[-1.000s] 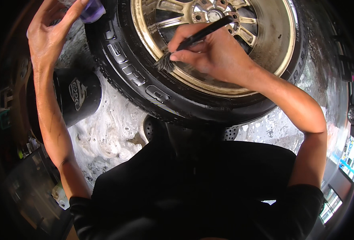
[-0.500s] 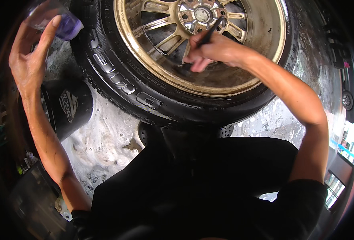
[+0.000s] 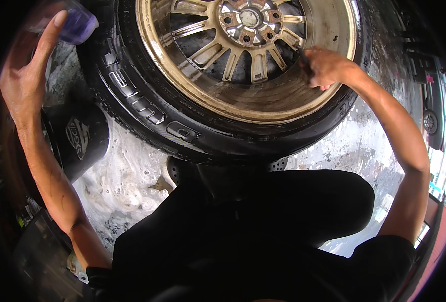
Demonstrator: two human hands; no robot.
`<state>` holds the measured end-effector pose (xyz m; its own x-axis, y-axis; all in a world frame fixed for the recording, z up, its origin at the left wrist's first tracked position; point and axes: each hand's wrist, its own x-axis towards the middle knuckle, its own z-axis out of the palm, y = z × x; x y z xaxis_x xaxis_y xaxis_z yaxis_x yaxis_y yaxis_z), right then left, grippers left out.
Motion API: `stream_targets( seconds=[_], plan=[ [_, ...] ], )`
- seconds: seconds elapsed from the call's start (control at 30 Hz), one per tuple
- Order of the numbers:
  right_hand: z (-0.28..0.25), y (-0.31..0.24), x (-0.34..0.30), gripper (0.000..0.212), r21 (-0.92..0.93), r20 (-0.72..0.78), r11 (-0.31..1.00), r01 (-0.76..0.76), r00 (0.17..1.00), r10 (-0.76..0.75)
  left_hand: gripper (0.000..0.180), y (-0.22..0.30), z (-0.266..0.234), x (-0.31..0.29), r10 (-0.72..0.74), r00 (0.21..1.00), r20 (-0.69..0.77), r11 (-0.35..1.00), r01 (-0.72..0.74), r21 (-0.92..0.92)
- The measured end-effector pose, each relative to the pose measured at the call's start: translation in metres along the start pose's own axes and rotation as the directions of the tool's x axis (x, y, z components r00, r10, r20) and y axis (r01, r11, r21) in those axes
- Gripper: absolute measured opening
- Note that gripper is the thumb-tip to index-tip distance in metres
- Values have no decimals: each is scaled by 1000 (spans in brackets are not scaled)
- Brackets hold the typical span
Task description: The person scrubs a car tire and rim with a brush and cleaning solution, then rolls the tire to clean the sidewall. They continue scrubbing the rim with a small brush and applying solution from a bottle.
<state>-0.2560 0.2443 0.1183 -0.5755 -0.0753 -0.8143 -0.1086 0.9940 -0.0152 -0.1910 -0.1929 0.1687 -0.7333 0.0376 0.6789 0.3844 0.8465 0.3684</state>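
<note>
At the upper left, my left hand (image 3: pixel 26 85) is closed around a clear cup (image 3: pixel 77 24) of purple liquid, tilted and with the thumb along its side. A large black tire (image 3: pixel 147 113) lies flat ahead of me, with its wet, grimy gold wheel rim (image 3: pixel 259 65) facing up. Inside the rim's right side, my right hand (image 3: pixel 327 66) grips a slim black-handled brush (image 3: pixel 304 58) beside the inner barrel wall. The brush's working end is hidden or blurred. Rusty patches show around the wheel's hub (image 3: pixel 250 20).
A black bucket (image 3: pixel 77 138) stands left of the tire. White foam (image 3: pixel 127 186) covers the wet floor between the bucket and my legs. Perforated dark footwear (image 3: pixel 174 168) shows below the tire. A car (image 3: pixel 429 108) stands at the far right.
My right hand has moved right with the brush, from near the lower spokes to the barrel's right side. The left hand and cup have shifted slightly left and up in the picture.
</note>
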Motion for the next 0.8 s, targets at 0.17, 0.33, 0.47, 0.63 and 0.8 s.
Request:
stream_targets(
  seconds=[0.17, 0.33, 0.47, 0.63, 0.8],
  plan=[
    [42, -59, 32, 8, 716, -116, 540, 443, 838, -533, 34, 1, -1, -3, -52, 998, -25, 993, 49, -106],
    [55, 11, 105, 11, -399, -105, 709, 581, 740, -665, 40, 3, -4, -6, -97, 995, 11, 990, 98, -104],
    [41, -47, 91, 13, 617, 3, 684, 389, 868, -496, 40, -13, 10, -7, -51, 999, 8, 982, 51, -179],
    [58, -58, 106, 6, 597, -129, 615, 516, 818, -561, 42, -7, -3, -12, -69, 998, 2, 991, 69, -111],
    [28, -60, 88, 14, 224, 91, 883, 412, 893, -440, 45, -4, -4, -10, -77, 996, -37, 996, 76, -38]
  ],
)
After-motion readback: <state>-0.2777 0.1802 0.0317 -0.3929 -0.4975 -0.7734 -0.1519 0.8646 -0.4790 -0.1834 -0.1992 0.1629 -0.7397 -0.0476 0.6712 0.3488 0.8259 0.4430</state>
